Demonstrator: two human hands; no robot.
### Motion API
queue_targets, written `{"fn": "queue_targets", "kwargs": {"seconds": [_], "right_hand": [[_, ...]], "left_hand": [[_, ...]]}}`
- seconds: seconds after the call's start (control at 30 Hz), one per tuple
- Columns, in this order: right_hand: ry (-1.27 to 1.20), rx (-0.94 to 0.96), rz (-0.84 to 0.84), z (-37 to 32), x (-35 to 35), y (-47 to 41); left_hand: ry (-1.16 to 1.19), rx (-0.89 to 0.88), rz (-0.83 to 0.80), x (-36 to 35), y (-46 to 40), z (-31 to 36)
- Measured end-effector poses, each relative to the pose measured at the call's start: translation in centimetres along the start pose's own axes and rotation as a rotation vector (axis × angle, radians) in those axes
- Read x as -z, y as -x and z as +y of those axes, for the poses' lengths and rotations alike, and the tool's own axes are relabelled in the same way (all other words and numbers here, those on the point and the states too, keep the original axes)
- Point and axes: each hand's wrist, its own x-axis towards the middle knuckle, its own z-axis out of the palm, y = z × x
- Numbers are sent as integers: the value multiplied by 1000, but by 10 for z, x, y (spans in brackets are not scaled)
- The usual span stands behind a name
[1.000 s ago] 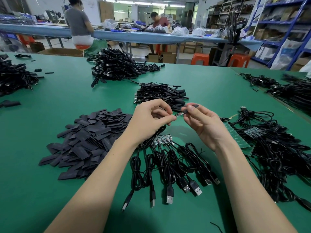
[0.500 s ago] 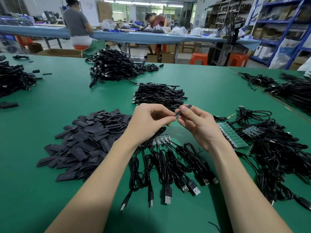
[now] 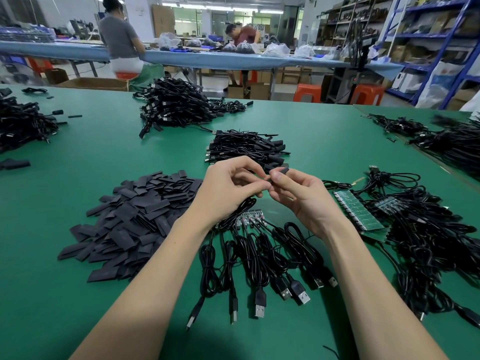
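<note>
Black sleeve (image 3: 281, 172) sits pinched in the right hand (image 3: 304, 201) while the left hand (image 3: 228, 188) pinches a cable (image 3: 245, 207) end.

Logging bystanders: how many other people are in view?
2. Person in grey at the far table, left; person in red behind it, centre. Others may be hidden.

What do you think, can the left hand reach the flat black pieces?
Probably yes: the flat black pieces lie beside the left hand, nothing between, but it pinches a cable.
</note>
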Motion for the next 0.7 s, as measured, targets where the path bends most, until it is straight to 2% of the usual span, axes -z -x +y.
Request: {"fn": "queue_targets", "kwargs": {"seconds": [0.13, 0.23, 0.5, 0.7], "right_hand": [[19, 3, 11, 0, 1, 0], [0, 24, 84, 0, 0, -1], [-52, 166, 147, 3, -8, -4], [-57, 227, 189, 4, -11, -4]], "left_hand": [[-19, 10, 0, -1, 1, -2], [-1, 31, 3, 0, 0, -4], [39, 35, 83, -1, 0, -2], [59, 50, 83, -4, 1, 1]]}}
